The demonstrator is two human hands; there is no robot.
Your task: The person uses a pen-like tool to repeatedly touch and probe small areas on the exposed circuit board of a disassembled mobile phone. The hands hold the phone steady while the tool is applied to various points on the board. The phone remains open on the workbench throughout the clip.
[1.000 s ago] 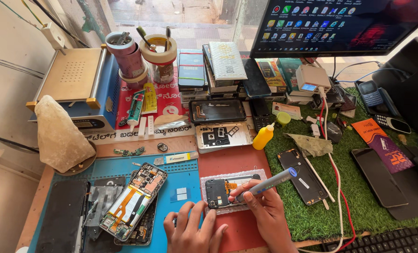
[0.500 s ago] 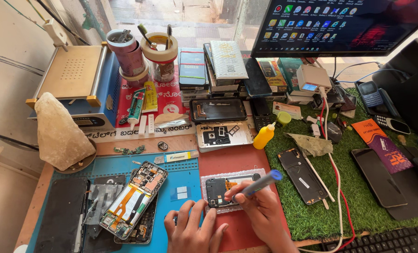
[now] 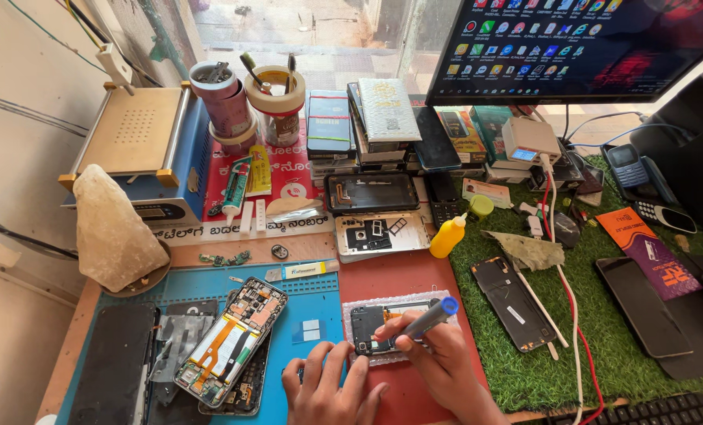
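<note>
head view: phone repair on a table point(image 3: 414, 275).
right hand point(image 3: 446, 366) grips a screwdriver point(image 3: 429, 317) over an opened phone point(image 3: 375, 324); left hand point(image 3: 324, 386) rests open, fingertips at the phone's edge.

Light: daylight is pouring in from the window behind the bench
Shadows: lying soft
Focus: staying sharp
Edges: bending slightly
</note>
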